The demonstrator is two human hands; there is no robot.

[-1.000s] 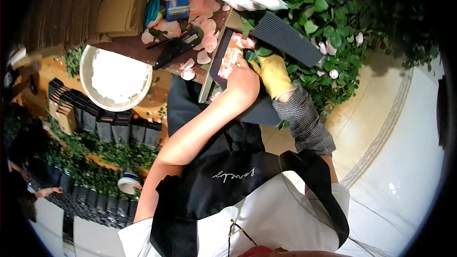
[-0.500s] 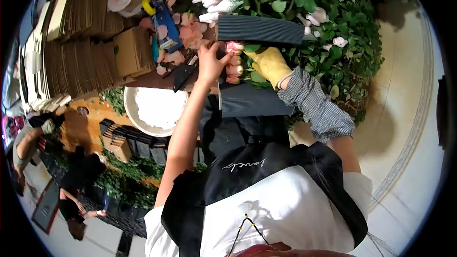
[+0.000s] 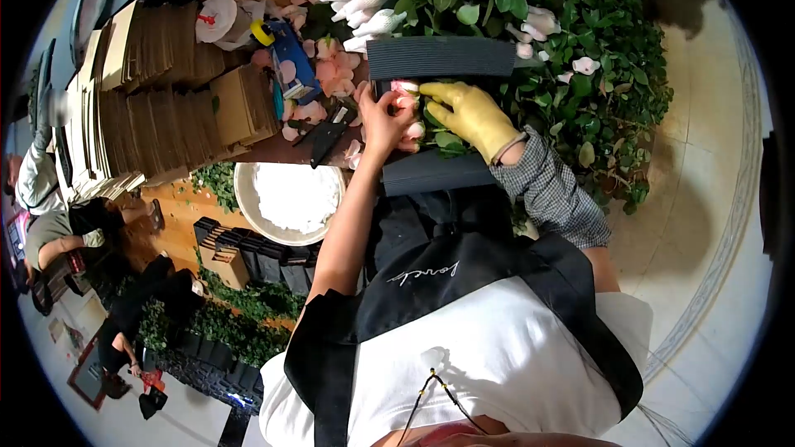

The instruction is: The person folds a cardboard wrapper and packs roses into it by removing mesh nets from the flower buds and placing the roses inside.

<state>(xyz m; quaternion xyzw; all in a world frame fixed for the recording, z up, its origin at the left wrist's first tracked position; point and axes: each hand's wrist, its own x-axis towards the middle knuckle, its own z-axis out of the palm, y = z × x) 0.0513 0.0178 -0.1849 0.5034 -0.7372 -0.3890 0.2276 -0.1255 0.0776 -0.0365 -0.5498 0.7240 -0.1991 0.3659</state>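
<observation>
Pink roses (image 3: 410, 128) lie in a row with green leaves between two flaps of dark corrugated cardboard, the far flap (image 3: 440, 58) and the near flap (image 3: 439, 174). My bare left hand (image 3: 384, 122) is at the flower heads, its thumb against them and its forefinger apart from the thumb. Part of the row is hidden beneath that hand. On the stem side, my right hand (image 3: 474, 118) wears a yellow glove. Its fingers are stretched towards the roses with a gap between thumb and forefinger; their tips are close to the top bloom.
Netted white-wrapped blooms (image 3: 364, 0) and a mass of leafy stems (image 3: 613, 108) lie beyond. Loose petals (image 3: 335, 66), a blue tool (image 3: 291, 58) and stacked cardboard (image 3: 170, 124) are left. A white basin (image 3: 290, 203) stands below. Other people (image 3: 124, 348) are farther left.
My left hand has shifted towards the roses and covers more of them. The gloved hand has drawn slightly back from the blooms, its fingers more spread. The whole view has shifted slightly.
</observation>
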